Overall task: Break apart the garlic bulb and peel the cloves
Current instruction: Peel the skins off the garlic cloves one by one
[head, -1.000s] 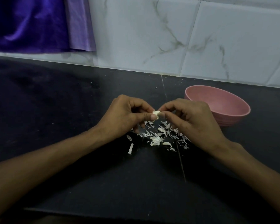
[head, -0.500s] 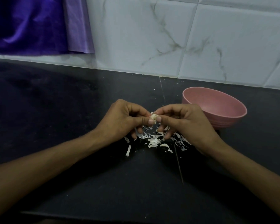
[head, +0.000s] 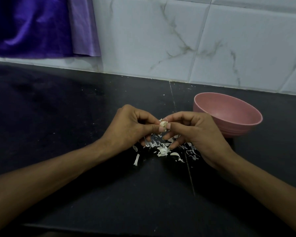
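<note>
We see both hands meeting above mid-tabletop [head: 75, 117]: left hand [head: 132, 127] left, right hand [head: 193, 130] right, garlic clove [head: 163, 124] pinched between their fingertips. Peel scraps [head: 162, 149] lie on the tabletop directly under the hands, spreading toward the right hand's wrist side; one stray scrap [head: 136, 159] sits at the pile's left, nearer the front edge. Bowl [head: 229, 127] stands just right of and behind the right hand, toward the back edge. Wall tiles [head: 229, 48] run along the back edge; cloth [head: 32, 26] hangs over the back-left corner.

A pink bowl [head: 229, 115] stands on the dark desk [head: 58, 117]. Behind it runs a white marbled tile wall [head: 178, 40], with purple cloth [head: 32, 26] hanging at left.
</note>
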### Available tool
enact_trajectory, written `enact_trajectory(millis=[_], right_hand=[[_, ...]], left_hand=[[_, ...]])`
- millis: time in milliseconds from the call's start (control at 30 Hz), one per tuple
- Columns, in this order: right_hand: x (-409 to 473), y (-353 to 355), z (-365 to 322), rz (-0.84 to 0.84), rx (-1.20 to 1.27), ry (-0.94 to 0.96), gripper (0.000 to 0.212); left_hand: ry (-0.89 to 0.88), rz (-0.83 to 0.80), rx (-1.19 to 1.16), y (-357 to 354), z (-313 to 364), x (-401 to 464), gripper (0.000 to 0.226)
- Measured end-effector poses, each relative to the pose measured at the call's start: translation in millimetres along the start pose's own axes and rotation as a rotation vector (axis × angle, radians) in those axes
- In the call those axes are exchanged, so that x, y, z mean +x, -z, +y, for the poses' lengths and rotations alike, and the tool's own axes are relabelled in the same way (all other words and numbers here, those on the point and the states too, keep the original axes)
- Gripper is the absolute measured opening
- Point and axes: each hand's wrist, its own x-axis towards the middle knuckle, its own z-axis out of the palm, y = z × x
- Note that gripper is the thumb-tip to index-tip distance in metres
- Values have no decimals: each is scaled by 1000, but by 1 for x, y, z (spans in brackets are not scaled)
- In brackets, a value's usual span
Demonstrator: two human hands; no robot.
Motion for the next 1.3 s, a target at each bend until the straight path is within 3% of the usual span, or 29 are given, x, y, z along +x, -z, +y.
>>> enact_trajectory(millis=[133,300,533,667,900,1100,1300], right_hand=[[0,-2,-2,12,37,-25,13],[-1,-3,-3,51,90,-65,11],[1,-2,-3,41,280,-214,9],[3,-2,-4,46,371,-276,9],[5,1,-9,70,368,-222,14],[3,3,-10,98,288,-170,11],[2,1,-8,96,227,-120,6]], left_hand=[[-43,15,43,0,-1,-1,23],[-96,42,91,-2,-2,-2,4],[-70,51,-18,-4,-2,-2,18],[-54,56,-48,-4,-4,-1,12],[-13,37,-252,-4,-1,4,11],[-9,52,-212,-1,-4,4,22],[-22,86,-93,-1,-6,2,17]])
